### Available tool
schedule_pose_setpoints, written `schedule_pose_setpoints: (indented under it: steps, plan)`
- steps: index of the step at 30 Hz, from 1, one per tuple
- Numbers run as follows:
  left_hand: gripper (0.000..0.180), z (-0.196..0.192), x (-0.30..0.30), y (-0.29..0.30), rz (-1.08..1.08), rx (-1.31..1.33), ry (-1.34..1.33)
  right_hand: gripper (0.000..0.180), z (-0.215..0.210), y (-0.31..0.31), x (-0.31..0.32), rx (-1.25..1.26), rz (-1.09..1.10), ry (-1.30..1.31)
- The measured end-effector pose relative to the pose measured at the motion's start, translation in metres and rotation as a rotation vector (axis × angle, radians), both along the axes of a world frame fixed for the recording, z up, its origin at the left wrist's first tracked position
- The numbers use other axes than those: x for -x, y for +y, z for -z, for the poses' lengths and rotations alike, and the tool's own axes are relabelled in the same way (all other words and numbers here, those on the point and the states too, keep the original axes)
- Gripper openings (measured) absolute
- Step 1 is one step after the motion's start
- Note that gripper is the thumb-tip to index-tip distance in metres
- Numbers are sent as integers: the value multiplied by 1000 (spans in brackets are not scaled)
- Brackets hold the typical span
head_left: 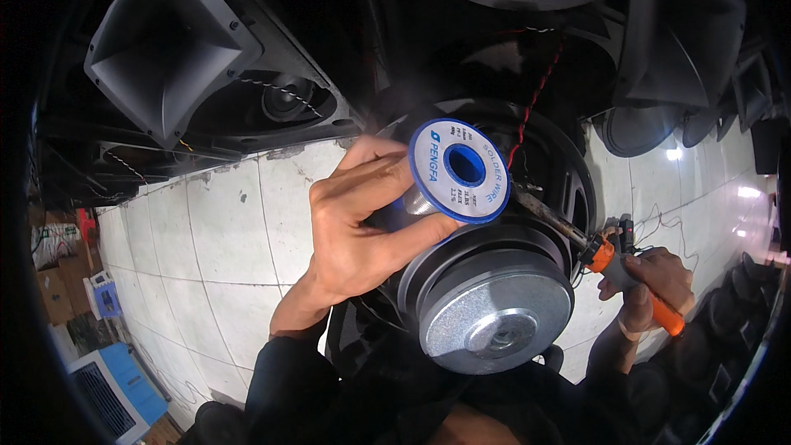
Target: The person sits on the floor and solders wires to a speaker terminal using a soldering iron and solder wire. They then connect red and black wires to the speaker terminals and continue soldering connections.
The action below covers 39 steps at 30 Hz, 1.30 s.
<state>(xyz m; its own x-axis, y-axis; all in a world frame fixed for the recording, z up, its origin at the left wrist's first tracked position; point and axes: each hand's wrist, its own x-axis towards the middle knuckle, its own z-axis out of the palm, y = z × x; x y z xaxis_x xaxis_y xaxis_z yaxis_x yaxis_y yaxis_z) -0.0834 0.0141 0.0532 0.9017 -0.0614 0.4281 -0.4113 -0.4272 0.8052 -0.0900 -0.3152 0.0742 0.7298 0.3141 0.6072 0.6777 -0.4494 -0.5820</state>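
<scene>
My left hand [358, 227] grips a spool of solder wire [457, 171] with a blue-and-white end cap, held just above a large loudspeaker driver [527, 222]. The driver lies on its side with its round silver magnet [493, 313] facing me. My right hand [651, 284] holds an orange-handled soldering iron [614, 259]. Its dark metal tip [540, 206] reaches to the driver's frame beside the spool. A twisted red-and-black wire [535, 99] runs up from that spot. Faint smoke hangs above the spool.
A black horn speaker [165, 49] and a small driver [288, 99] sit at the upper left. More black horns [676, 41] and speaker cones stand at the top and right. White floor tiles [214, 255] spread to the left. A blue box [115, 387] and cardboard lie at the lower left.
</scene>
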Motion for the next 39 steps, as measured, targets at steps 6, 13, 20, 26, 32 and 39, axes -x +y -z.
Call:
schedule_pose_setpoints:
  steps: [6, 13, 20, 26, 32, 39]
  plan:
    - [46, 0, 0, -1, 2, -1, 6, 31, -3, -2, -1, 23, 13, 11]
    - [45, 2, 1, -1, -3, 22, -4, 29, -17, -1, -13, 99, -134, -14]
    - [40, 0, 1, 4, -18, -10, 6, 24, -23, 4, -19, 167, -210, -54]
    - [33, -3, 11, -2, -168, -97, 140, 25, -2, -11, -11, 69, -22, 24]
    - [32, 17, 19, 0, -386, 63, 258, 27, -1, 8, 8, -576, 151, 204]
    - [42, 12, 6, 7, -444, 69, 92, 33, 35, 31, 13, -794, 180, -231]
